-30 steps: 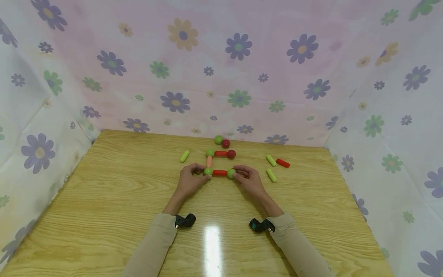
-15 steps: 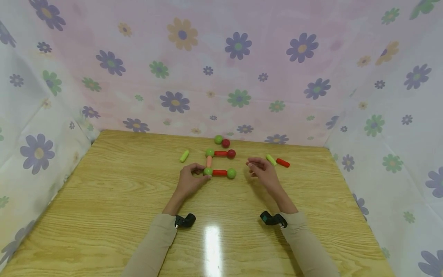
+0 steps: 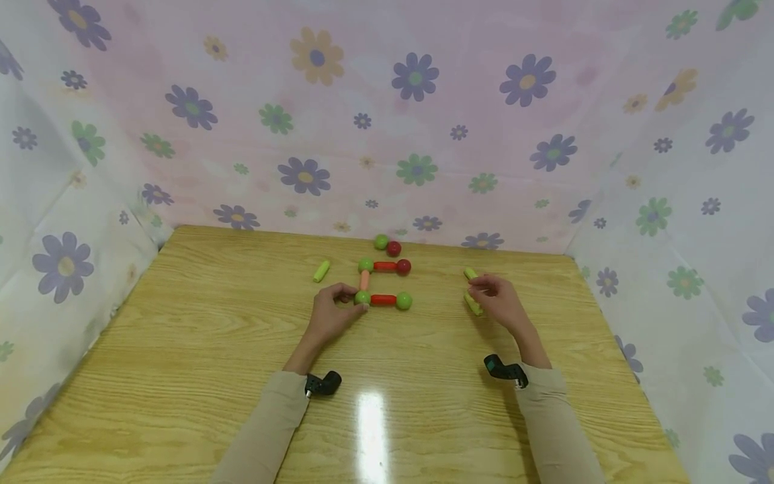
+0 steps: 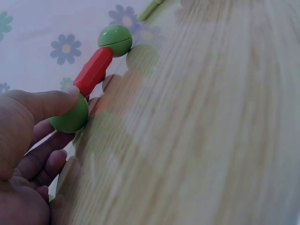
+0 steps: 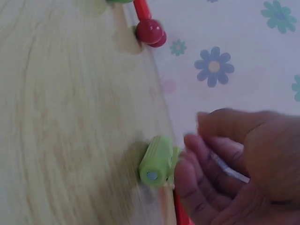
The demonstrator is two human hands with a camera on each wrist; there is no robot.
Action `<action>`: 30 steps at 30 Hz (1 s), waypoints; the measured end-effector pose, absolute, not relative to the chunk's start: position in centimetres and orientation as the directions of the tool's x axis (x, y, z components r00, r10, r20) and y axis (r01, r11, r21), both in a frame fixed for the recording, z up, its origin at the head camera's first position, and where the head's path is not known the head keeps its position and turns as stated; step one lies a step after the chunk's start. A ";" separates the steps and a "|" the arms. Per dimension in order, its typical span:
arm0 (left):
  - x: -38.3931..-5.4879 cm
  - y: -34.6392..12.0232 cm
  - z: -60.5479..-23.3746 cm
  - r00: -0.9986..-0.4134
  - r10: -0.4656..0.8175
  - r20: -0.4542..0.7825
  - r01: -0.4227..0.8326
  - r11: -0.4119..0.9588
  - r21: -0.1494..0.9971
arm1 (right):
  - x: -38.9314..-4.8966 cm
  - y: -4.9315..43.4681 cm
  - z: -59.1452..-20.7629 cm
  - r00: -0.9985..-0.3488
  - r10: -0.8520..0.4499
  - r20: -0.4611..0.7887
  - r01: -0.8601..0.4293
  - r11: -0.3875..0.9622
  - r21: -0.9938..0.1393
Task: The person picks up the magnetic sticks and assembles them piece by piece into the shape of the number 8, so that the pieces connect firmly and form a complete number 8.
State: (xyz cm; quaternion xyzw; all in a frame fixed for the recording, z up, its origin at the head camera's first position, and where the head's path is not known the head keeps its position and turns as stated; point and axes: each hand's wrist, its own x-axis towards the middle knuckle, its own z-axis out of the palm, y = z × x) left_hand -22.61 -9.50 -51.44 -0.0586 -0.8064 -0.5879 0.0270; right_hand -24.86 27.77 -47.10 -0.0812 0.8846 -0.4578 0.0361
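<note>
My left hand (image 3: pixel 331 312) pinches a green ball (image 4: pixel 74 118) between thumb and fingers, at the near left corner of a ball-and-rod magnetic figure. From it a red rod (image 3: pixel 383 300) runs right to another green ball (image 3: pixel 404 300). A salmon rod (image 3: pixel 365 280) links it to the far green ball (image 3: pixel 365 266), which carries a red rod (image 3: pixel 384 266) ending in a dark red ball (image 3: pixel 403 267). My right hand (image 3: pixel 503 304) is over the loose rods at right, fingers loosely bent, holding nothing. Nearest its fingertips lies a lime rod (image 5: pixel 157 161); another lime rod (image 3: pixel 469 273) lies behind.
On the wooden table (image 3: pixel 242 323), a loose lime rod (image 3: pixel 322 271) lies left of the figure. A green ball (image 3: pixel 381 241) and a dark red ball (image 3: pixel 394 249) sit behind it. A red rod (image 5: pixel 182 215) shows partly beside my right hand. Flowered cloth (image 3: pixel 375 134) encloses the back and sides.
My right hand has let go of the figure's near right green ball and moved right to the loose rods, covering the red one in the head view. My left hand stays on its ball.
</note>
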 end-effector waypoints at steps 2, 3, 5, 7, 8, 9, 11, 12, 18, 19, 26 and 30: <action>-22.6 -9.5 -51.5 -0.991 0.064 0.119 0.132 0.303 0.944 | -24.8 28.1 -47.4 -0.988 -0.147 -0.038 -0.059 0.599 -0.799; -22.6 -9.5 -51.5 -0.990 0.064 0.122 0.136 0.304 0.943 | -24.7 28.2 -47.5 -0.988 -0.139 -0.060 -0.037 0.608 -0.793; -22.7 -9.5 -51.5 -0.990 0.063 0.128 0.141 0.302 0.943 | -24.7 28.2 -47.7 -0.986 -0.132 -0.098 -0.004 0.615 -0.789; -22.7 -9.5 -51.5 -0.989 0.063 0.130 0.144 0.302 0.942 | -24.6 28.2 -47.8 -0.983 -0.136 -0.123 0.014 0.614 -0.790; -22.7 -9.5 -51.5 -0.989 0.064 0.131 0.144 0.302 0.942 | -24.6 28.1 -47.8 -0.982 -0.138 -0.129 0.018 0.610 -0.792; -22.7 -9.5 -51.5 -0.989 0.064 0.131 0.144 0.301 0.943 | -24.5 28.1 -47.8 -0.982 -0.136 -0.132 0.023 0.607 -0.795; -22.7 -9.5 -51.5 -0.989 0.065 0.130 0.144 0.302 0.942 | -24.4 28.0 -47.9 -0.984 -0.121 -0.133 0.033 0.603 -0.797; -22.7 -9.4 -51.5 -0.990 0.065 0.129 0.142 0.302 0.943 | -24.4 28.0 -47.9 -0.985 -0.114 -0.130 0.035 0.608 -0.794; -22.6 -9.4 -51.4 -0.991 0.056 0.125 0.136 0.303 0.943 | -24.3 27.9 -47.9 -0.989 -0.058 -0.136 0.069 0.634 -0.770; -22.6 -9.4 -51.4 -0.991 0.056 0.124 0.135 0.304 0.943 | -24.3 27.9 -47.9 -0.989 -0.050 -0.141 0.077 0.638 -0.766; -22.6 -9.3 -51.4 -0.992 0.057 0.111 0.123 0.306 0.944 | -24.4 28.0 -48.1 -0.988 -0.018 -0.153 0.106 0.645 -0.757; -22.5 -9.3 -51.4 -0.993 0.054 0.105 0.116 0.303 0.946 | -24.3 27.8 -48.3 -0.990 -0.018 -0.138 0.095 0.636 -0.766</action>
